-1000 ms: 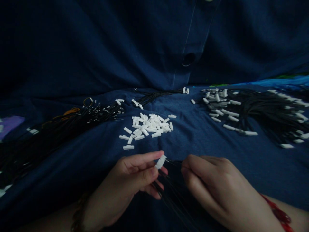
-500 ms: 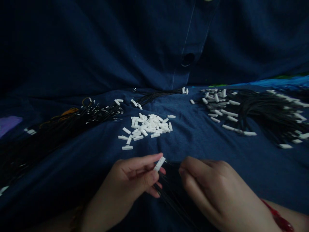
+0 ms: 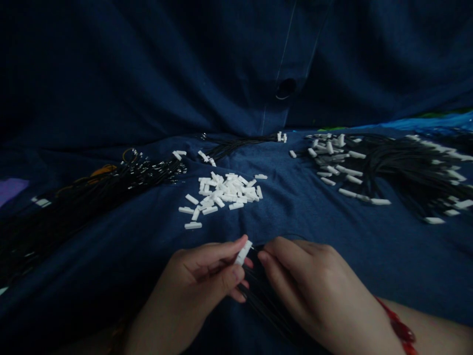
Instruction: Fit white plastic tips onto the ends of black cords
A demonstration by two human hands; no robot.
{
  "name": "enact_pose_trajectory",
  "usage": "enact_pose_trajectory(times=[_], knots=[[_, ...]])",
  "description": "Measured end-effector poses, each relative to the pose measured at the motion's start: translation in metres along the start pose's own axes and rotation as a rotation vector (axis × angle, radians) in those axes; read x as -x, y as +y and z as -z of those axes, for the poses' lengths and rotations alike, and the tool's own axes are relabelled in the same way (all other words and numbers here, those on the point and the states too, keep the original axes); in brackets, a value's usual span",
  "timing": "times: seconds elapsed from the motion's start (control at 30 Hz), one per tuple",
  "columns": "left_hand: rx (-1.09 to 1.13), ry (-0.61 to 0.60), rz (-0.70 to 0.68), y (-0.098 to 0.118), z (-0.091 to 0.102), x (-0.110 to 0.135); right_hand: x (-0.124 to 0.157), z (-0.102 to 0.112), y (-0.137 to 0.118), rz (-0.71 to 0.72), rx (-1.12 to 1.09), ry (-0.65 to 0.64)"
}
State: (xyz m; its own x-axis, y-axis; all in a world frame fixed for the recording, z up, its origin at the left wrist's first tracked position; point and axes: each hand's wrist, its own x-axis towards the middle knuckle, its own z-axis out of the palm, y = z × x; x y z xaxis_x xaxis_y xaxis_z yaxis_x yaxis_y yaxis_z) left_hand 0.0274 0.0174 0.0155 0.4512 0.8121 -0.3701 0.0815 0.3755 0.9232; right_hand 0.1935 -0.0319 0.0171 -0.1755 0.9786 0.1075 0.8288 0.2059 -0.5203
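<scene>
Between the thumb and forefinger of my left hand [image 3: 207, 276] is a white connector housing [image 3: 244, 253], held tilted. Thin black wires [image 3: 266, 305] hang below it, passing by the fingers of that hand. My right hand [image 3: 306, 281] is closed in a pinch on a black wire [image 3: 255, 250], whose bare metal tip points at the housing's right side. Whether the tip touches the housing I cannot tell. Just beyond both hands lies a pile of loose white connector housings [image 3: 227, 190] on dark blue cloth [image 3: 295, 212].
At left lies a big bundle of black wires [image 3: 140, 172] with metal ends, beside an orange tie [image 3: 103, 170] and a purple piece [image 3: 13, 190]. Black cables with white connectors [image 3: 399, 167] are heaped at right. A smaller wire bunch [image 3: 244, 143] lies behind the pile.
My right hand has moved left with the wire, closer to the connector housing. My left hand keeps its hold on the housing. The view has shifted slightly.
</scene>
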Motion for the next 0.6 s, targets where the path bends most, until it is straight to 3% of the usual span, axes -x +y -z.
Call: enact_pose_trajectory(times=[0.17, 0.43, 0.6], knots=[[0.002, 0.001, -0.048, -0.0031, 0.0001, 0.0012, 0.0006, -0.0022, 0.0003, 0.049, 0.027, 0.053], [0.016, 0.007, -0.058, -0.004, 0.0, -0.0024, -0.003, 0.0003, 0.0, -0.043, -0.053, -0.053], [0.038, 0.008, -0.049, -0.0036, 0.0007, -0.0013, 0.0006, -0.0036, 0.003, 0.143, 0.104, 0.153]])
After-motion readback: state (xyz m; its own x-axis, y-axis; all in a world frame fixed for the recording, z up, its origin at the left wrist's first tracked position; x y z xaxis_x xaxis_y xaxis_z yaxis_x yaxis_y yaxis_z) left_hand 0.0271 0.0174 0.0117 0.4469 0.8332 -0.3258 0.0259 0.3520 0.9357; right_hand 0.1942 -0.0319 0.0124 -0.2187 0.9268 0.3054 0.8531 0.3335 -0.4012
